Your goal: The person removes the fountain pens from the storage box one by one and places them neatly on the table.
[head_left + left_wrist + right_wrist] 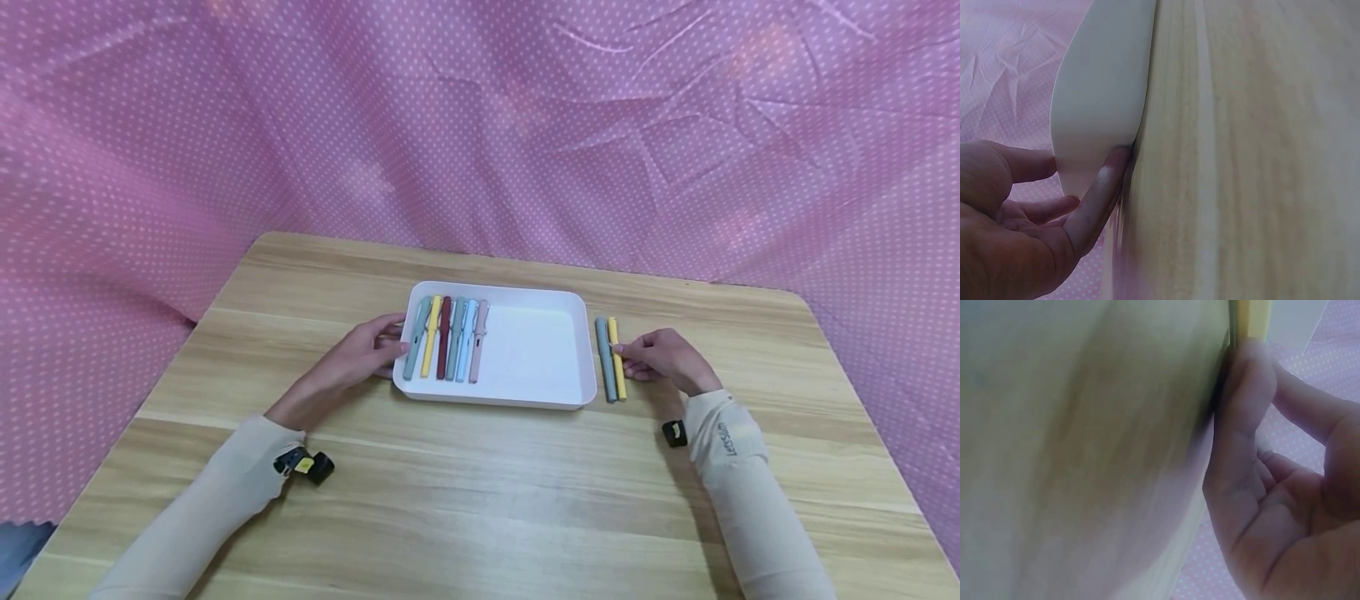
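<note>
A white tray [536,354] stands on the table with several clipped pens lying side by side at its left end, among them a dark red pen [444,337] and a pink pen [477,342]. My left hand [371,348] grips the tray's left side, thumb at the rim and fingers against the outer wall [1104,81]. Right of the tray lie a grey-green pen [606,360] and a yellow pen [618,367], parallel and close together. My right hand [663,358] pinches the yellow pen between thumb and fingers; its yellow barrel [1252,319] shows at the fingertips in the right wrist view.
The wooden table [480,500] has rounded far corners. Behind it hangs a pink dotted cloth [480,133]. Black wrist devices sit on the left sleeve [247,458] and near the right sleeve [727,442].
</note>
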The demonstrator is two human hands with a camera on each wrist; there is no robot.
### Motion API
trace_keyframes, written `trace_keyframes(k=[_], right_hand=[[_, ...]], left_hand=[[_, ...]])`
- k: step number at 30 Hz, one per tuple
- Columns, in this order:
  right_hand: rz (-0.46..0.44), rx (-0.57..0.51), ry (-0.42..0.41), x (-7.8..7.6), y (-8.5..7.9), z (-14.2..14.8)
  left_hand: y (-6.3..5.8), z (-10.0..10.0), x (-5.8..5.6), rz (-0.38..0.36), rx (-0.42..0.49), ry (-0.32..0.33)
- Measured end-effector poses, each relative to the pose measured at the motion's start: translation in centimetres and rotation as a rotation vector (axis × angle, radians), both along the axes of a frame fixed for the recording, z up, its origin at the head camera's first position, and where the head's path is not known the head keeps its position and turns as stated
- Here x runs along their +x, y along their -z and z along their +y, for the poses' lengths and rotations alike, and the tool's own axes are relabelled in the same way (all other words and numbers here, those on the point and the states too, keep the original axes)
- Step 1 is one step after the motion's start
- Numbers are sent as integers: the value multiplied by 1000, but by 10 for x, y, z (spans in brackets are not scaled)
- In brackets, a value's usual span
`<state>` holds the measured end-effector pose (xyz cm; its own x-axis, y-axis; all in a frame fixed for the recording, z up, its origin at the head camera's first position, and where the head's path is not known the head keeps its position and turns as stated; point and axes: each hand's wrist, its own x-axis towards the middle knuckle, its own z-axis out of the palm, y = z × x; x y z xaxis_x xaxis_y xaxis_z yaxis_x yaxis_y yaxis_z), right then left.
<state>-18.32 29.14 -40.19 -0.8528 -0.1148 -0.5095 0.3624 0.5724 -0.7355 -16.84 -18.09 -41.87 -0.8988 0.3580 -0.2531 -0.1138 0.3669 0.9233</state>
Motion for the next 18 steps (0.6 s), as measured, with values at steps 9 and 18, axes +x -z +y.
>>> trace_keyframes(k=[9, 18], right_hand=[[-7, 6, -20, 2, 0, 3], [4, -4, -29, 6, -6, 6]], left_hand=[[0, 0, 1, 2, 10, 3], [0, 0, 0, -1, -1, 3]])
